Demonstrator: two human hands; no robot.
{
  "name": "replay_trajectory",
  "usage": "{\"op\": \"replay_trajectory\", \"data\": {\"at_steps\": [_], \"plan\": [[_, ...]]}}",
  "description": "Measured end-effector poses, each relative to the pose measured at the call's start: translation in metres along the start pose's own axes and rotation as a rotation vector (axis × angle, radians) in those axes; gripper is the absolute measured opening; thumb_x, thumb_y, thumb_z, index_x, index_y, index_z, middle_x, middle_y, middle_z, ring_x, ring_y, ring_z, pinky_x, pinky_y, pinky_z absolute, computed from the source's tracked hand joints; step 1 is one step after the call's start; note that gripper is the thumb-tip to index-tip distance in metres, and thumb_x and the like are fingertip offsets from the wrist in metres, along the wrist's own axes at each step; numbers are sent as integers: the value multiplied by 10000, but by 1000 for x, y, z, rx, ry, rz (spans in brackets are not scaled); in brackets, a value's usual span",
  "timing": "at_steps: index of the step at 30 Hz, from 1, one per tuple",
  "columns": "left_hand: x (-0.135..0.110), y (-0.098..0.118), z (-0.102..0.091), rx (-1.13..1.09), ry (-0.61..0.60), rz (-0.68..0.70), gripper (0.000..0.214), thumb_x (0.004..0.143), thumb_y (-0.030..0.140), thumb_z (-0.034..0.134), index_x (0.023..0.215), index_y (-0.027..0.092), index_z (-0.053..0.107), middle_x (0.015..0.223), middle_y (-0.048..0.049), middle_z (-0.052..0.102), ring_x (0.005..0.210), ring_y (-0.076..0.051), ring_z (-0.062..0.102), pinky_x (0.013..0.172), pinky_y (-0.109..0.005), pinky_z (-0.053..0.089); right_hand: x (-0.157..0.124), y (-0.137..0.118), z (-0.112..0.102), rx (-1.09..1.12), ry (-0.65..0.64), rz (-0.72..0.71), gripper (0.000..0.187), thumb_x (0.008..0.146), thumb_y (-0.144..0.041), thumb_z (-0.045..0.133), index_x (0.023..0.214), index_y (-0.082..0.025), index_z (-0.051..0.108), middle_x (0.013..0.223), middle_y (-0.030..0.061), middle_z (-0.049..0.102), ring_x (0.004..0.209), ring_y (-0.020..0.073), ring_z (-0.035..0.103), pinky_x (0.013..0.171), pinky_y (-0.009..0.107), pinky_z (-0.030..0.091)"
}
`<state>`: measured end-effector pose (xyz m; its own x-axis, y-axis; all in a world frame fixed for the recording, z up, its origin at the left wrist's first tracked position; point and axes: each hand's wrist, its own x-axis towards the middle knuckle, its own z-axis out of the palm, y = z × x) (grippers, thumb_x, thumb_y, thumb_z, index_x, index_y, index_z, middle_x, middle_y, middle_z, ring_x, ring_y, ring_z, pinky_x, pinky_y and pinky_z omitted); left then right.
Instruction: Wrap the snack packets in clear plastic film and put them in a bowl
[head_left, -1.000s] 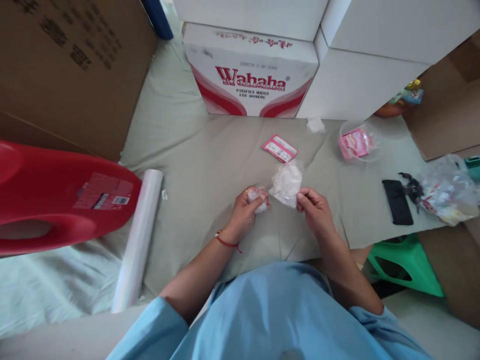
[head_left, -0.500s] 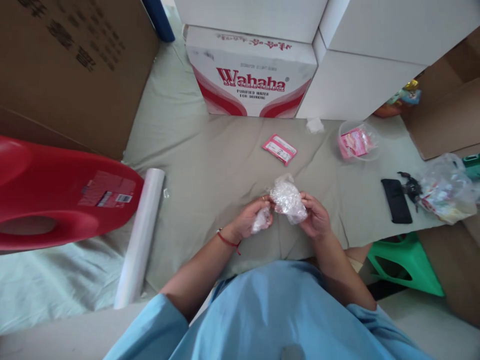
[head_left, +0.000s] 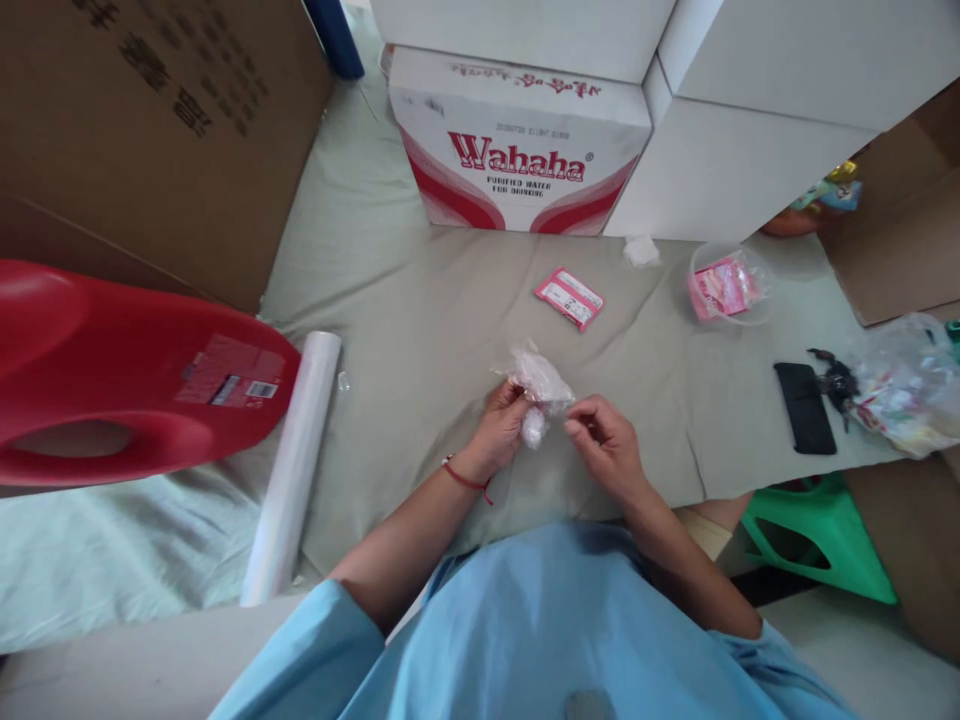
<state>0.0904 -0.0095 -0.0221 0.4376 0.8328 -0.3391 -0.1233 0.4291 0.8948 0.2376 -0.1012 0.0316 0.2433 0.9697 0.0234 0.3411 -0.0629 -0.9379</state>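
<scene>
Crumpled clear plastic wrap [head_left: 541,380] is bunched up in front of me, above the bed-like cloth surface. My left hand [head_left: 501,425] is closed around its lower left part, and a small rounded wad of the wrap [head_left: 533,428] pokes out below the fingers. What lies inside the wrap, if anything, cannot be made out. At the right edge of the wrap, my right hand [head_left: 606,442] has thumb and forefinger drawn together, the other fingers curled; whatever is in the pinch is too small to see. Beyond both hands lies a flat pink-and-white packet [head_left: 570,297].
A roll of clear film [head_left: 291,470] lies at left beside a red plastic jug [head_left: 150,370]. A white-and-red carton [head_left: 517,150] stands at the back. To the right are a clear tub [head_left: 727,287] of pink packets, a black phone [head_left: 805,408], keys [head_left: 836,380] and a plastic bag [head_left: 911,385].
The wrap has shifted left and is bunched smaller, now mainly in my left hand. My right hand has come off its side and moved to a pinch at its right edge.
</scene>
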Motion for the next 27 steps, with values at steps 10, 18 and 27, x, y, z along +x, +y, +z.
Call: {"op": "replay_trajectory", "data": {"at_steps": [10, 18, 27], "plan": [[-8, 12, 4, -242, -118, -36, 229, 728, 385, 841, 799, 247, 672, 734, 24, 610, 651, -145, 515, 649, -284, 419, 17, 6, 8, 2, 15, 65, 500, 814, -548, 831, 1183, -246, 679, 1015, 42, 682, 641, 124, 545, 609, 283, 488], [-6, 23, -9, -521, -247, -45, 341, 758, 389, 739, 1018, 169, 764, 984, -69, 701, 826, -168, 604, 783, -304, 498, 133, 5, -73, -14, 291, 19, 334, 883, -528, 758, 1022, -229, 704, 834, 7, 648, 620, 118, 569, 573, 257, 498], [-1, 10, -4, -358, -144, 93, 573, 646, 204, 935, 1157, 243, 678, 1167, -31, 686, 1020, -158, 637, 899, -281, 505, 99, -12, -59, 68, 49, -7, 337, 970, -562, 659, 1060, -240, 708, 862, 17, 659, 643, 118, 593, 590, 260, 533]]}}
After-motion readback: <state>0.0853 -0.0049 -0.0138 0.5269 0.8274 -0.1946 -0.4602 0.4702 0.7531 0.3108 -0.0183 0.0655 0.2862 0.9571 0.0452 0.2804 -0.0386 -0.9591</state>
